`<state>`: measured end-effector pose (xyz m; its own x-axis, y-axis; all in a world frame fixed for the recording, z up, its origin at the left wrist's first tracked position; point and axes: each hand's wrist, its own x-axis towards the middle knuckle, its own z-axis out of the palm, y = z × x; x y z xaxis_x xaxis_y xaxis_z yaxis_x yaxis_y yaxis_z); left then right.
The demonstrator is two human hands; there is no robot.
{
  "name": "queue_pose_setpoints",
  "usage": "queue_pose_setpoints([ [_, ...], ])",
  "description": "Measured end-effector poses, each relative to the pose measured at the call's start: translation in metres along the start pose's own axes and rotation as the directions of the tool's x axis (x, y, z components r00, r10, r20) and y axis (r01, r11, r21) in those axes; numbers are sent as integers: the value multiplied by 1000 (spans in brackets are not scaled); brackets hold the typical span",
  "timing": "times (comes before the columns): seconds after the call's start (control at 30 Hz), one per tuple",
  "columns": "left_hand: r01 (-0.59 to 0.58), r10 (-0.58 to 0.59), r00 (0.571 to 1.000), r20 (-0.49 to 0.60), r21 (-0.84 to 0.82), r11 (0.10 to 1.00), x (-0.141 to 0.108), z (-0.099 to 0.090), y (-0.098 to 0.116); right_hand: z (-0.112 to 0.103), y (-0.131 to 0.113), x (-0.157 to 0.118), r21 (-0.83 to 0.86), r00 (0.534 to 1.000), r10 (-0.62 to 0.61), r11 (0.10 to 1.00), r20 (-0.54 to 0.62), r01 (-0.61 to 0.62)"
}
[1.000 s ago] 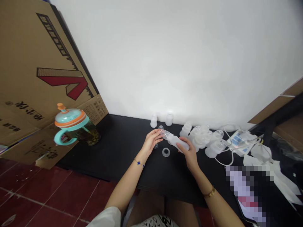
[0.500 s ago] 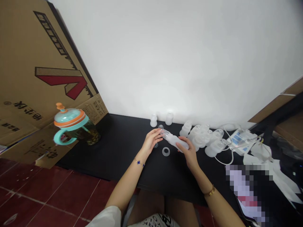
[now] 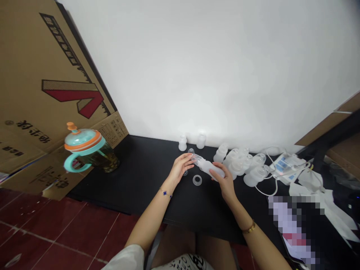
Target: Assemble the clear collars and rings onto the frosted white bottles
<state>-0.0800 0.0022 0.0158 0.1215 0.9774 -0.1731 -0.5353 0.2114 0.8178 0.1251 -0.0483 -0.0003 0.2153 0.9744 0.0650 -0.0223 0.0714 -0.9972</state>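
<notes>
A translucent white bottle (image 3: 207,167) lies tilted between my hands, its clear top (image 3: 196,159) pointing left. My right hand (image 3: 224,180) is wrapped round the bottle's lower end. The fingers of my left hand (image 3: 180,167) are closed on the clear top. Below the bottle, a clear ring (image 3: 197,180) rests on the black table (image 3: 140,180). A small clear part (image 3: 185,173) is partly hidden beside my left fingers, and a clear cap (image 3: 191,150) stands behind them.
Two white bottles, one (image 3: 182,143) left of the other (image 3: 201,141), stand by the wall. Several capped bottles (image 3: 239,165) cluster at right, near a white power strip (image 3: 287,167) with cables. A large teal-lidded jug (image 3: 92,150) and cardboard boxes (image 3: 33,93) are at left.
</notes>
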Motion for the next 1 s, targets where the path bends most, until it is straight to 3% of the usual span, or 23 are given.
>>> queue_pose_setpoints([
  [1.0,-47,46,999,21,96,994,1,-1,-3,0,1,0,-1,1000,14,1000,12,-14],
])
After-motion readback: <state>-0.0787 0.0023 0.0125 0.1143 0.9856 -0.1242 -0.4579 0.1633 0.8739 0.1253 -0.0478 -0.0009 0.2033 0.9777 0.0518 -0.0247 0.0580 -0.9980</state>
